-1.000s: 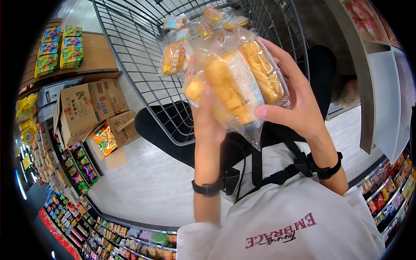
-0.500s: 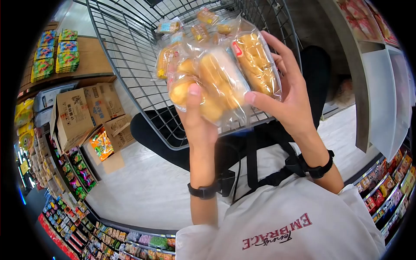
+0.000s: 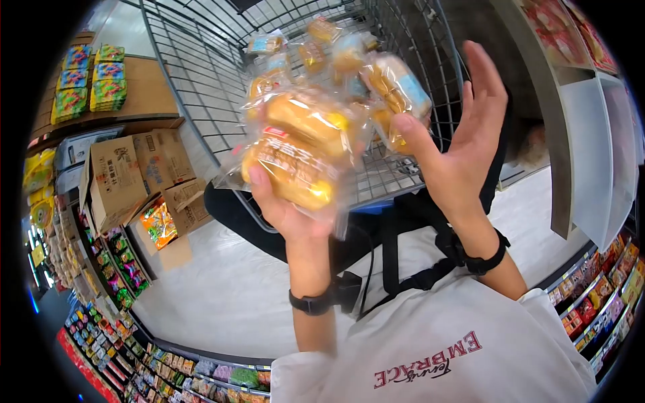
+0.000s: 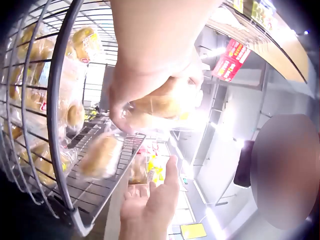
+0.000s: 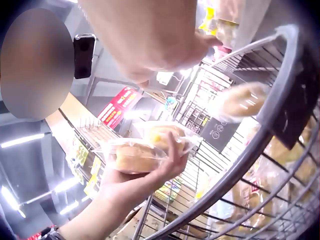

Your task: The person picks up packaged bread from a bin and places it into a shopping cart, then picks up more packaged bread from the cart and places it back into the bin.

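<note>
My left hand (image 3: 292,218) grips two clear-wrapped bread rolls over the near end of a wire shopping cart (image 3: 195,111). The nearer wrapped roll (image 3: 289,171) has a red-and-white printed label; the other roll (image 3: 306,117) lies just beyond it. In the right wrist view, the left hand's fingers wrap the rolls (image 5: 132,156) from below. My right hand (image 3: 463,151) has its fingers spread and holds nothing. Left of its fingers, one wrapped bread (image 3: 400,84) with a pale blue label hangs tilted in the air above the cart, blurred in both wrist views.
Several wrapped breads (image 3: 312,54) lie inside the cart. Cardboard boxes (image 3: 117,171) and snack shelves stand at the left. A shelf unit with a translucent bin (image 3: 594,161) is close at the right. Dark-trousered legs (image 3: 235,201) flank the cart's near end.
My right hand has let go of one wrapped bread and opened away to the right; that bread is now loose over the cart. My left hand has turned the two other rolls, bringing a printed label upward.
</note>
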Demonstrator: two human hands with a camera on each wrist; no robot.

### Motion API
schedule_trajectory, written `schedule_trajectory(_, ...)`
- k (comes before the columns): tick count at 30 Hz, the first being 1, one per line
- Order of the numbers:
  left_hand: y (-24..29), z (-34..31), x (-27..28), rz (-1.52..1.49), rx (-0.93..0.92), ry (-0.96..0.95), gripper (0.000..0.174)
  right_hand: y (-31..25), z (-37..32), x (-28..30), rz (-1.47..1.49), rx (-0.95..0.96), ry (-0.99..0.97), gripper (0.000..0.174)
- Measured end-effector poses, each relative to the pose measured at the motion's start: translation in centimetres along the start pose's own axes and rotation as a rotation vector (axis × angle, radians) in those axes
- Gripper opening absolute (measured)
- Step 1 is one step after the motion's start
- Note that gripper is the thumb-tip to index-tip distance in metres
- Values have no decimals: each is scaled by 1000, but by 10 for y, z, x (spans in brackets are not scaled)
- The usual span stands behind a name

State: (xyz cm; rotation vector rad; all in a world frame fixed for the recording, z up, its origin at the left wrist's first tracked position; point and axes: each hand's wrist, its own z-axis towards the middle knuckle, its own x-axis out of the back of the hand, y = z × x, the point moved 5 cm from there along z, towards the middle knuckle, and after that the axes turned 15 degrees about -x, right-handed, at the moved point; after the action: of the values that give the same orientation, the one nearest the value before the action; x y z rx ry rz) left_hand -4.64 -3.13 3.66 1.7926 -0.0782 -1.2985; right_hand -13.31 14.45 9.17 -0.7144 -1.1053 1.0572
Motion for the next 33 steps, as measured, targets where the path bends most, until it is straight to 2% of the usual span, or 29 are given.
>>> schedule_trajectory(2,-6,-11,-16,-780,222,-185,97,1,-3,-19,401,-254,-320,77)
schedule_trajectory(3,1,-10,-24,-103,117,-141,104,9,-9,-30,397,-415,-496,71)
schedule_trajectory(4,-2,-11,-26,-102,118,-144,104,12,-16,-42,577,-561,-638,70)
schedule_trajectory(6,-6,-9,-30,-69,50,-201,101,11,-24,-41,814,-894,-712,71)
schedule_trajectory(7,-13,-15,-11,-227,94,-55,88,13,-23,-40,796,-862,-731,72)
schedule_trajectory(8,-14,-18,-5,-225,91,-49,88,18,-22,-39,782,-834,-751,72)
schedule_trajectory(11,-14,-22,-2,11,110,-178,89,31,-23,-35,821,-907,-821,75)
schedule_trajectory(12,-16,-21,-2,10,111,-179,89,33,-24,-34,836,-925,-846,77)
schedule_trajectory(14,-22,-21,-1,202,63,-223,81,35,-21,-29,863,-926,-821,78)
schedule_trajectory(15,-27,-20,8,278,-14,-92,80,33,-18,-24,917,-931,-844,79)
schedule_trajectory(16,-31,-17,14,240,0,-183,83,33,-16,-21,972,-936,-864,79)
schedule_trajectory(18,-33,-10,15,218,-38,-246,80,34,-16,-20,1007,-914,-924,80)
schedule_trajectory(19,-35,-8,10,221,-32,-247,80,30,-18,-21,914,-853,-1016,82)
schedule_trajectory(20,-32,-5,5,373,-124,-236,76,26,-21,-22,820,-789,-1104,85)
schedule_trajectory(21,-29,-3,0,524,-219,-226,73,28,-24,-24,827,-813,-1041,91)
schedule_trajectory(22,-30,-2,-1,523,-219,-230,73,29,-24,-26,827,-812,-1038,91)
schedule_trajectory(24,-21,0,-3,800,-429,-238,71,38,-25,-30,821,-1002,-970,95)
schedule_trajectory(25,-18,0,-3,801,-427,-241,71,38,-26,-32,823,-1004,-967,95)
schedule_trajectory(27,-14,0,-2,1026,-255,-262,73,42,-23,-32,873,-1005,-828,88)
schedule_trajectory(28,-7,-6,-10,1025,-252,-262,73,41,-26,-34,872,-1008,-826,88)
schedule_trajectory(30,-12,-18,-26,476,43,-114,72,36,-26,-33,604,-801,-722,80)
schedule_trajectory(31,-20,-24,-26,571,-162,-213,70,23,-27,-31,440,-671,-643,80)
schedule_trajectory(32,-24,-26,-17,576,-157,-210,70,18,-35,-29,82,-460,-532,84)
schedule_trajectory(33,-28,-26,-11,492,-99,-190,69,1,-38,-26,-56,-352,-530,89)
